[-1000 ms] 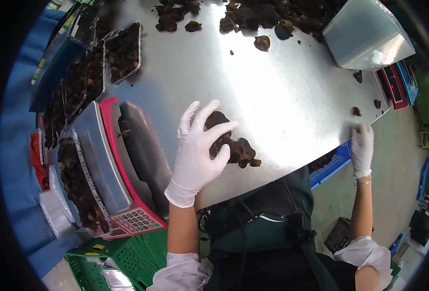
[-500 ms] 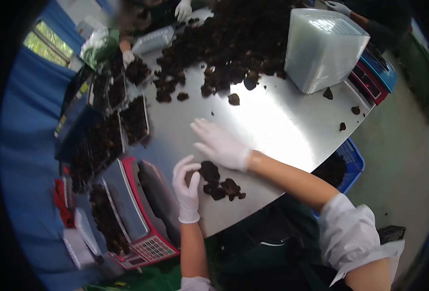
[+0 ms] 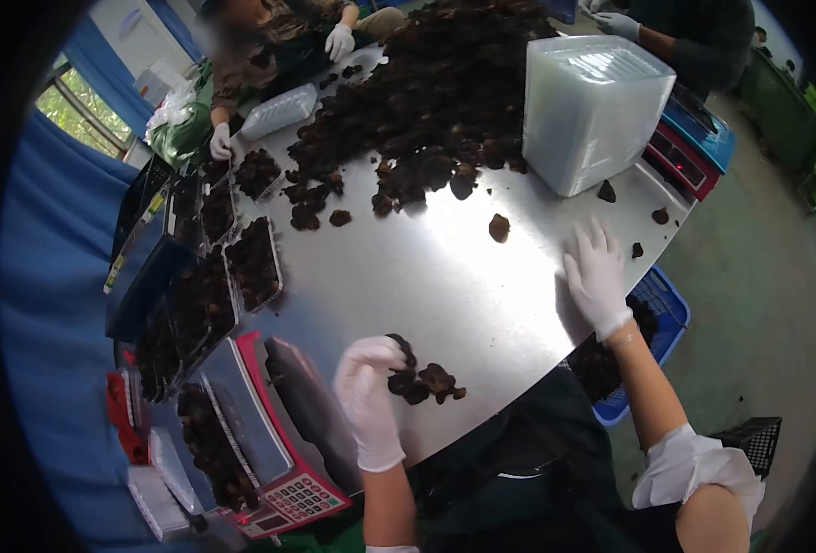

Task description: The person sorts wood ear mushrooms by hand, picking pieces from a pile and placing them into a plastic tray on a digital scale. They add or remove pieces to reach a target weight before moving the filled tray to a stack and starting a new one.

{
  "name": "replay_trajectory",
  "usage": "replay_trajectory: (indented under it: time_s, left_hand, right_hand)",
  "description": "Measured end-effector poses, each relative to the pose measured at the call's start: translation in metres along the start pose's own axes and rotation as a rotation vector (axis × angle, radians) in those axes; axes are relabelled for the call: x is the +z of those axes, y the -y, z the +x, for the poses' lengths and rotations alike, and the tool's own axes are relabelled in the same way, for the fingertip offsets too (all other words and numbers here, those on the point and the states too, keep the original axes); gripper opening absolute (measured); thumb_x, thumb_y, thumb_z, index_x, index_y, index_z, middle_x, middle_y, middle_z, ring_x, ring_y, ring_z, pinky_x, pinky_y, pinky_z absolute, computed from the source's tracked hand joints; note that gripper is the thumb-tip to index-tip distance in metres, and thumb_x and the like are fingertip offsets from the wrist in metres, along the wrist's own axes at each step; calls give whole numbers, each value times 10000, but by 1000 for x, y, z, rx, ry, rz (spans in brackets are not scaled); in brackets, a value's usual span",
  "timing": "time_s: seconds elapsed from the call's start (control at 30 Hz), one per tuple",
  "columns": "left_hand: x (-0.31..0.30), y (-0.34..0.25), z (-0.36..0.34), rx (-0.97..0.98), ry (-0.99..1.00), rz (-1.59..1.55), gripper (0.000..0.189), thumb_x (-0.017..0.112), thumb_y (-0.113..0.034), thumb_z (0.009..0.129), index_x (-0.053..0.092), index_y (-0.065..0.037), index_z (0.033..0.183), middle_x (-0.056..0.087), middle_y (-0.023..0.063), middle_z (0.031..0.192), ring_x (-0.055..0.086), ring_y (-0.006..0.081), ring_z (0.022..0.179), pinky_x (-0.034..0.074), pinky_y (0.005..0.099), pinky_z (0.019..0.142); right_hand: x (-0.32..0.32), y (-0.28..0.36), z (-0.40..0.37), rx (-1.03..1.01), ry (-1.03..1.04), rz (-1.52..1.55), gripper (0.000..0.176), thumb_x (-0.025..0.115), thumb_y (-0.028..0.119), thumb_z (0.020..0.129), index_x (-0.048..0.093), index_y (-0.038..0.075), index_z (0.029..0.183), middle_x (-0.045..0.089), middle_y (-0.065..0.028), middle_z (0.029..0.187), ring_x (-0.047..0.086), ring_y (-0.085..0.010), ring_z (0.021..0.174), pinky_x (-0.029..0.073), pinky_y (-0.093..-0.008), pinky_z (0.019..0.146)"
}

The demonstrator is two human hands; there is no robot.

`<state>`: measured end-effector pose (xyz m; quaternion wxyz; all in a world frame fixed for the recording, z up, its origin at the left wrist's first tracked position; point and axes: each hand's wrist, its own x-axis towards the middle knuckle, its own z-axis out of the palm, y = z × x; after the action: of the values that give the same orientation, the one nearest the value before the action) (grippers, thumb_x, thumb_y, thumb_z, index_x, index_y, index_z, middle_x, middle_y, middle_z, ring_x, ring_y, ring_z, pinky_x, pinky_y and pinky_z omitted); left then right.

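My left hand, in a white glove, has its fingers curled round a dark mushroom-like piece low on the metal table. Beside those fingers lie several more dark pieces. My right hand, gloved too, is over the table's right edge with its fingers spread and nothing in them. A stack of clear plastic trays stands beyond it, with small dark pieces nearby. One brown piece lies mid-table.
A big dark heap covers the far side. Filled trays and a red scale stand left. Another scale is behind the stack. A blue basket is below the right edge. Two co-workers' gloved hands are across.
My right hand has moved right, from mid-table to the right edge. My left hand has lowered slightly and closed on a dark piece. The view has shifted a little.
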<state>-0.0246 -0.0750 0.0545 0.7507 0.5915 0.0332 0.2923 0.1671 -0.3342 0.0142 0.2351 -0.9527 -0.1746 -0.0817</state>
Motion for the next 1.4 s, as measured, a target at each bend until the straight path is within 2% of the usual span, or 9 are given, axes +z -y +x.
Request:
replay_trajectory:
  time_s: [0.07, 0.13, 0.33, 0.67, 0.93, 1.13, 1.2, 1.23, 1.4]
  left_hand:
    - [37, -1, -6, -324, 265, -703, 386, 527, -340, 967, 565, 22, 839, 577, 172, 808, 564, 276, 732, 457, 371, 664]
    - [75, 1, -16, -677, 600, -970, 395, 549, -361, 938, 587, -24, 736, 565, 111, 570, 520, 250, 447, 400, 378, 452]
    - [108, 11, -29, -969, 1193, -1161, 554, 582, -492, 919, 609, 43, 775, 640, 133, 624, 574, 155, 435, 465, 216, 401]
    - [72, 12, -40, -903, 1418, -836, 685, 553, -637, 908, 598, 47, 891, 692, 131, 682, 579, 101, 400, 420, 166, 351]
    - [74, 21, -42, -902, 1445, -901, 749, 569, -678, 883, 598, 69, 922, 690, 124, 669, 601, 107, 421, 420, 169, 346]
    - [83, 4, -21, -988, 1705, -615, 367, 534, -131, 673, 608, 65, 974, 697, 128, 683, 586, 120, 419, 462, 216, 396]
    - [77, 2, -19, -979, 1683, -603, 346, 592, -189, 748, 605, 62, 986, 704, 133, 707, 589, 120, 423, 452, 211, 388]
    - [78, 1, -8, -1108, 1717, -740, 642, 720, -512, 845, 646, 99, 1025, 722, 157, 799, 630, 148, 529, 510, 235, 484]
    - [78, -1, -20, -1092, 1625, -741, 791, 705, -632, 795, 637, 126, 1009, 712, 136, 704, 584, 118, 418, 441, 197, 370]
  right_hand:
    - [-29, 21, -36, -96, -19, 340, 234, 563, 128, 926, 616, 25, 1129, 617, -147, 1171, 558, -270, 1120, 446, -408, 972]
    - [-50, 57, -61, 254, 709, 967, 180, 589, 197, 966, 652, 34, 1011, 658, -32, 945, 594, -96, 927, 475, -271, 880]
    - [-25, 84, -84, -67, 1124, 1487, 241, 535, 253, 1021, 613, 54, 911, 584, 32, 888, 510, -55, 858, 443, -237, 797]
    - [-27, 60, -75, -256, 1407, 1393, 278, 537, 310, 1036, 574, 50, 946, 498, 55, 870, 451, -52, 825, 408, -241, 755]
    - [-21, 90, -86, -243, 1211, 1402, 277, 497, 314, 1048, 563, 52, 988, 514, 30, 927, 454, -72, 875, 415, -247, 790]
    - [-26, 77, -73, -359, 1360, 1353, 253, 522, 283, 1041, 576, 46, 971, 522, 35, 886, 459, -66, 867, 416, -250, 790]
    - [-27, 73, -71, -365, 1391, 1378, 237, 537, 273, 1035, 582, 47, 978, 528, 33, 890, 457, -60, 868, 417, -253, 792]
    - [-30, 74, -71, -355, 1361, 1333, 240, 545, 276, 1030, 584, 46, 973, 531, 35, 886, 457, -60, 862, 416, -252, 790]
    - [-26, 87, -75, -251, 1304, 1231, 226, 579, 270, 1002, 593, 50, 953, 542, 35, 849, 478, -86, 818, 432, -264, 764]
